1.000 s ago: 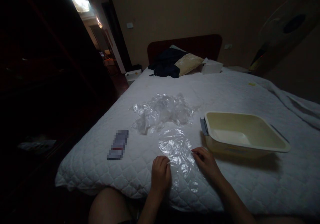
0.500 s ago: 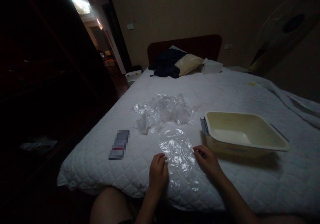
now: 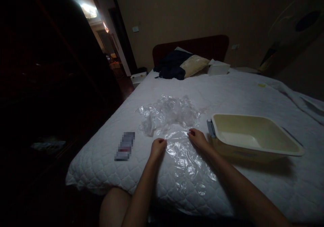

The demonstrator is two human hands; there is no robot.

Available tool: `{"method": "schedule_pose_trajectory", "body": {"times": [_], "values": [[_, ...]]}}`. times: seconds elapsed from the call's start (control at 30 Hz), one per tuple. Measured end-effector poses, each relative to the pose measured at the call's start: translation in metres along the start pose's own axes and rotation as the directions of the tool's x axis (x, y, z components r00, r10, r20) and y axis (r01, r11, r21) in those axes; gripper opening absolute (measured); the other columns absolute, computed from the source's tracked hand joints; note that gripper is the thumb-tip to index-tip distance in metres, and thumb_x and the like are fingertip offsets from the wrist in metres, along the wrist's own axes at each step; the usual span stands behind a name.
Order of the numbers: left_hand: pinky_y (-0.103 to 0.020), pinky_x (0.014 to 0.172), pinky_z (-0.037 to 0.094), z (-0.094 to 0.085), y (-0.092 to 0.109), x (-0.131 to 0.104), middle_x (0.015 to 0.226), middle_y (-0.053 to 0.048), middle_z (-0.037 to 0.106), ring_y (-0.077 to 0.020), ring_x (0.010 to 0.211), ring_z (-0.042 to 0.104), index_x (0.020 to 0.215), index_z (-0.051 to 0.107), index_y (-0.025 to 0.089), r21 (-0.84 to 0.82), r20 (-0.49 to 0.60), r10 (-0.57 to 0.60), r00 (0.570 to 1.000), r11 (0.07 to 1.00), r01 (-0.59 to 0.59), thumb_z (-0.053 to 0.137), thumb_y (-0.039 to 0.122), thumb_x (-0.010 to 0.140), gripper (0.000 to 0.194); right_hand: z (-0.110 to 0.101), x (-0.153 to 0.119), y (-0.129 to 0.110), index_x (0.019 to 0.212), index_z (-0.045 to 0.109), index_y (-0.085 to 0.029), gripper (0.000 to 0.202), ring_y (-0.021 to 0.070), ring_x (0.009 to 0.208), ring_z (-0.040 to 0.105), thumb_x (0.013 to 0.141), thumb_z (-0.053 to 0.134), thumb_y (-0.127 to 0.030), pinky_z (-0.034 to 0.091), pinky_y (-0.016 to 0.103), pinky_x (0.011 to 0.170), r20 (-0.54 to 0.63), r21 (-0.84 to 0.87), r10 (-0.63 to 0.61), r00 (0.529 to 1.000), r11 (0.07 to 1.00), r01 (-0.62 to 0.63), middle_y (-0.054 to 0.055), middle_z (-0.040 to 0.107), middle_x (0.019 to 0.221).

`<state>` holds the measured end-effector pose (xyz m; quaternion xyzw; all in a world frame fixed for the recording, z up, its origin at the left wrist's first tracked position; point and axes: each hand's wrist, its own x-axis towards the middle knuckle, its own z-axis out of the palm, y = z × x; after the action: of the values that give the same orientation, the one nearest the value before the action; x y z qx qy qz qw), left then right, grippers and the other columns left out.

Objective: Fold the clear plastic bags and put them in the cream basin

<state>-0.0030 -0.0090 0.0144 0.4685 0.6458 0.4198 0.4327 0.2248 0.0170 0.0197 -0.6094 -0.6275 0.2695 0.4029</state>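
A clear plastic bag (image 3: 188, 162) lies spread on the white quilted bed (image 3: 106, 166), its near end reaching toward the front edge. My left hand (image 3: 158, 147) pinches the bag's far left corner, fingers closed. At the far right corner my right hand (image 3: 197, 138) grips the same bag between thumb and fingertips. Just beyond both hands sits a heap of crumpled clear plastic bags (image 3: 169, 110). To the right of my right arm stands a cream plastic bin (image 3: 258, 149) with grey side clips; its inside shows bare.
A pixelated phone-like object (image 3: 125, 146) lies on the bed at left. Dark clothing (image 3: 172, 63), a beige pillow (image 3: 194, 66) and a white box (image 3: 219, 68) are by the headboard (image 3: 212, 43). A fan (image 3: 307, 21) stands at right.
Both hands have moved forward from the bag's sides to its far corners and closed on them. The bag looks stretched flatter and longer. The camera view has shifted slightly left.
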Motion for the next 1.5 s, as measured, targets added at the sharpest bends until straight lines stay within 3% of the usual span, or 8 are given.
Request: {"method": "schedule_pose_trajectory", "body": {"times": [0.37, 0.63, 0.83, 0.9, 1.1, 1.3, 1.4, 1.5], "values": [[-0.019, 0.040, 0.033, 0.002, 0.016, 0.008, 0.042, 0.001, 0.053, -0.0082, 0.039, 0.045, 0.059, 0.061, 0.011, -0.202, -0.024, -0.147, 0.989, 0.970, 0.139, 0.068, 0.017, 0.047, 0.015, 0.019, 0.032, 0.013, 0.072, 0.065, -0.014, 0.019, 0.0166, 0.058, 0.058, 0.055, 0.060, -0.019, 0.043, 0.025, 0.055, 0.025, 0.139, 0.116, 0.993, 0.983, -0.119, 0.002, 0.063, 0.059], [-0.020, 0.046, 0.036, 0.005, 0.010, 0.007, 0.051, 0.000, 0.058, -0.0092, 0.045, 0.049, 0.064, 0.063, 0.011, -0.267, -0.045, -0.030, 0.999, 0.963, 0.016, 0.066, 0.017, 0.048, 0.017, 0.005, 0.019, 0.005, 0.073, 0.063, -0.015, 0.019, 0.0159, 0.062, 0.056, 0.062, 0.057, -0.030, 0.044, 0.027, 0.060, 0.035, 0.236, 0.018, 0.999, 0.971, -0.026, 0.004, 0.063, 0.070], [-0.020, 0.050, 0.037, 0.003, 0.004, 0.005, 0.053, 0.001, 0.057, -0.0089, 0.049, 0.049, 0.062, 0.061, 0.013, -0.243, -0.044, 0.105, 0.994, 0.964, -0.112, 0.063, 0.020, 0.051, 0.013, -0.005, 0.004, 0.002, 0.097, 0.059, -0.017, 0.033, 0.0154, 0.069, 0.055, 0.067, 0.055, -0.030, 0.045, 0.029, 0.066, 0.001, 0.300, -0.098, 0.995, 0.949, 0.094, 0.003, 0.058, 0.077], [-0.020, 0.052, 0.037, 0.003, 0.003, 0.004, 0.053, 0.002, 0.057, -0.0093, 0.050, 0.050, 0.061, 0.061, 0.013, -0.220, -0.043, 0.140, 0.989, 0.964, -0.146, 0.063, 0.020, 0.052, 0.012, -0.008, 0.001, 0.003, 0.099, 0.058, -0.017, 0.034, 0.0154, 0.070, 0.054, 0.067, 0.056, -0.029, 0.045, 0.029, 0.066, 0.009, 0.286, -0.114, 0.993, 0.952, 0.107, 0.003, 0.057, 0.077], [-0.021, 0.054, 0.038, 0.006, 0.000, 0.003, 0.056, 0.001, 0.057, -0.0107, 0.054, 0.051, 0.064, 0.060, 0.014, -0.129, -0.046, 0.210, 0.977, 0.968, -0.214, 0.058, 0.020, 0.057, 0.010, -0.014, -0.005, 0.006, 0.073, 0.060, -0.018, 0.016, 0.0165, 0.071, 0.055, 0.068, 0.057, -0.032, 0.045, 0.030, 0.066, 0.027, 0.210, -0.125, 0.992, 0.971, 0.117, 0.004, 0.058, 0.075], [-0.022, 0.060, 0.040, 0.000, -0.006, -0.001, 0.065, 0.000, 0.058, -0.0120, 0.062, 0.053, 0.073, 0.062, 0.015, 0.035, -0.040, 0.293, 0.955, 0.956, -0.291, 0.055, 0.016, 0.062, 0.013, -0.021, -0.015, 0.007, 0.076, 0.059, -0.018, 0.012, 0.0169, 0.071, 0.057, 0.071, 0.051, -0.025, 0.045, 0.028, 0.064, 0.080, 0.111, -0.161, 0.984, 0.982, 0.152, 0.004, 0.061, 0.074], [-0.023, 0.067, 0.041, -0.007, -0.003, -0.009, 0.078, -0.002, 0.060, -0.0127, 0.072, 0.054, 0.077, 0.063, 0.017, 0.271, 0.046, 0.432, 0.901, 0.862, -0.428, 0.051, 0.014, 0.069, 0.014, -0.025, -0.021, 0.008, 0.077, 0.059, -0.017, 0.012, 0.0177, 0.076, 0.056, 0.072, 0.049, -0.020, 0.044, 0.029, 0.068, 0.111, 0.023, -0.260, 0.959, 0.965, 0.259, 0.005, 0.061, 0.079], [-0.023, 0.071, 0.041, -0.012, 0.003, -0.019, 0.084, -0.002, 0.059, -0.0128, 0.076, 0.055, 0.079, 0.064, 0.019, 0.441, 0.173, 0.496, 0.851, 0.733, -0.517, 0.049, 0.015, 0.074, 0.016, -0.030, -0.025, 0.009, 0.077, 0.061, -0.018, 0.012, 0.0186, 0.079, 0.055, 0.073, 0.049, -0.018, 0.042, 0.031, 0.072, 0.165, -0.112, -0.369, 0.915, 0.914, 0.389, 0.005, 0.061, 0.080]]}}
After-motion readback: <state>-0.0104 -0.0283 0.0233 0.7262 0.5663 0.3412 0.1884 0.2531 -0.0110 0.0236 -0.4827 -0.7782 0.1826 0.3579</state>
